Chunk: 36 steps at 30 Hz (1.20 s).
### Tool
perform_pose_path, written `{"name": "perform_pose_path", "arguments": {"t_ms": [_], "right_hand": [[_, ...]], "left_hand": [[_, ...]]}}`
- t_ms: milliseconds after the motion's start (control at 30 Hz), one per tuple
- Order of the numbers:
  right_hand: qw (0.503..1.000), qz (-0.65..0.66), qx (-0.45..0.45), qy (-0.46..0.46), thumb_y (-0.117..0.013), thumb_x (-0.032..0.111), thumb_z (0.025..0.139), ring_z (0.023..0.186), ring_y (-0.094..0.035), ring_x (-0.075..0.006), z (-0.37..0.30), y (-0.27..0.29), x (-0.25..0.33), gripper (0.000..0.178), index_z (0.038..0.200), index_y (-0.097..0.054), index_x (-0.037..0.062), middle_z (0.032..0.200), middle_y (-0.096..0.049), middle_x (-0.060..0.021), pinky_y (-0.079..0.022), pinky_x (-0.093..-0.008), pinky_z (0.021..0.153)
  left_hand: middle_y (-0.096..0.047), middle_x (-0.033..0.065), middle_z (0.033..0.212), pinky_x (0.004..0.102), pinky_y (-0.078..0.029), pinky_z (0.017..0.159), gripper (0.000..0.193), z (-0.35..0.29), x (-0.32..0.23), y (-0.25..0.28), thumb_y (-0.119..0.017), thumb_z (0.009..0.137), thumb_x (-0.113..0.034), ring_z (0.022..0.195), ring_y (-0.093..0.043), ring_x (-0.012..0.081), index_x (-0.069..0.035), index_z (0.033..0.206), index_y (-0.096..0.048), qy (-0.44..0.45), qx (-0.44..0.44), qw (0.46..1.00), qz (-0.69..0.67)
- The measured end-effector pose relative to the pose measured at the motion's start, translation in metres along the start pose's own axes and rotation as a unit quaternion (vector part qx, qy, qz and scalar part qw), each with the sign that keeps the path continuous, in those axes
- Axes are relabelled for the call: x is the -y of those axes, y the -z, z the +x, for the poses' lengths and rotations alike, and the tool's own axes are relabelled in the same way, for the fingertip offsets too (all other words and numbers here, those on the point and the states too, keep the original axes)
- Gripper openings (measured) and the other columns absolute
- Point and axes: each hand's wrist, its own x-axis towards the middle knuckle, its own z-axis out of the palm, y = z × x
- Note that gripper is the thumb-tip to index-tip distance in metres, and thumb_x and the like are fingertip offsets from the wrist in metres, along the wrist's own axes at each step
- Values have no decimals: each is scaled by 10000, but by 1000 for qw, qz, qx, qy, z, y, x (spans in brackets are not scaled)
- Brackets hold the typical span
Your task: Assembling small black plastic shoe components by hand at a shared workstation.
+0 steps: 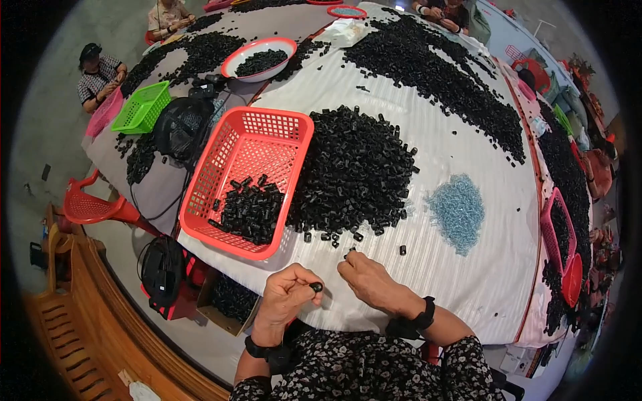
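Head view, as I read it: my left hand [286, 294] pinches one small black cap [315, 287] between thumb and forefinger, just off the desk [468, 281]. My right hand [366, 281] has its fingers pressed together, possibly on a second piece; I cannot tell. At 11 o'clock one red basket [251, 180] holds a modest batch of finished pieces. At 12 o'clock one big black pile [354, 170] remains, so most work is left. One blue heap [458, 210] lies at 1 o'clock.
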Motion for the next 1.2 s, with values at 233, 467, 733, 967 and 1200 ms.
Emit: {"name": "perform_pose_path", "arguments": {"t_ms": [233,467,733,967,1200], "right_hand": [[999,24,-12,-47,-504,47,845,765,-530,-278,-4,9,2,61,885,-502,1,830,-478,-145,-452,-348,640],[960,249,-106,-77,-514,46,873,733,-535,-196,0,51,14,145,999,-580,19,825,-521,-101,-439,-291,649],[940,294,-138,-107,-533,37,862,675,-517,-123,-4,67,16,171,1026,-575,14,835,-539,-70,-419,-250,591],[913,368,-118,-130,-516,46,873,636,-521,-71,-2,67,18,93,958,-517,7,789,-563,-41,-407,-228,545],[925,352,-77,-125,-497,56,887,658,-576,-117,-5,72,19,66,926,-481,5,787,-561,-83,-434,-265,553]], "left_hand": [[-607,86,761,242,-497,631,75,2,-75,-7,-540,780,62,653,-589,120,37,846,-565,-103,-47,984,140],[-620,103,782,257,-501,633,89,22,-24,-28,-513,810,62,678,-603,137,38,885,-555,4,-95,981,167],[-632,105,817,251,-503,660,117,32,15,-28,-564,848,5,711,-607,136,47,957,-558,41,-59,988,137],[-638,105,844,245,-506,671,142,35,20,-34,-592,853,-33,721,-609,128,47,966,-558,36,-44,988,144],[-637,102,864,245,-508,687,140,36,23,-37,-604,846,-30,726,-605,121,50,953,-566,44,-46,984,169]]}}
